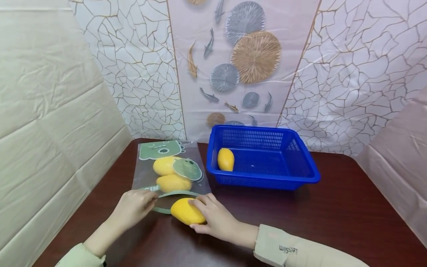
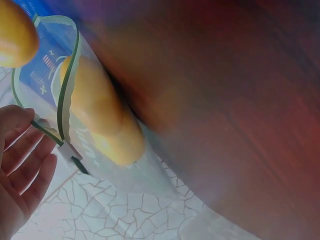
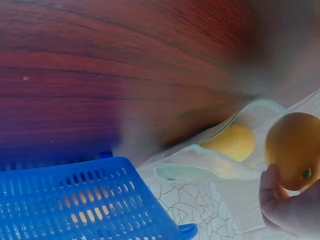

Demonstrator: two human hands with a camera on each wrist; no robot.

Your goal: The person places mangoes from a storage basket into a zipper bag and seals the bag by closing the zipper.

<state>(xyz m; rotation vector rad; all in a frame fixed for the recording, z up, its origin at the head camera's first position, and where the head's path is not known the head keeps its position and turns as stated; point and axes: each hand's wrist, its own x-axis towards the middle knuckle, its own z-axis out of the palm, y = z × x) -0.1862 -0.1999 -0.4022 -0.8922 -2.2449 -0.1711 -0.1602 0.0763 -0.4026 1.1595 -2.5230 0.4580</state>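
Observation:
My left hand (image 1: pixel 135 207) pinches the left edge of the open mouth of a clear zip bag (image 1: pixel 144 173) with green cartoon prints. Two yellow mangoes (image 1: pixel 174 184) lie inside it, partly covered by the prints. Thumb and fingers of my right hand (image 1: pixel 218 218) grip another yellow mango (image 1: pixel 185 211) right at the bag's mouth. In the left wrist view, a green zip strip (image 2: pixel 61 107) rims the gaping mouth, and a slider (image 2: pixel 70 152) sits close to my fingertips. The held mango (image 3: pixel 295 150) shows a green stem spot in the right wrist view.
A blue plastic basket (image 1: pixel 263 179) with perforated walls stands behind and right of the bag. One mango (image 1: pixel 226 159) lies at its left end. Patterned cloth (image 1: pixel 230 92) hangs at the back of the dark red-brown table (image 1: pixel 333 207), and pale panels flank both sides.

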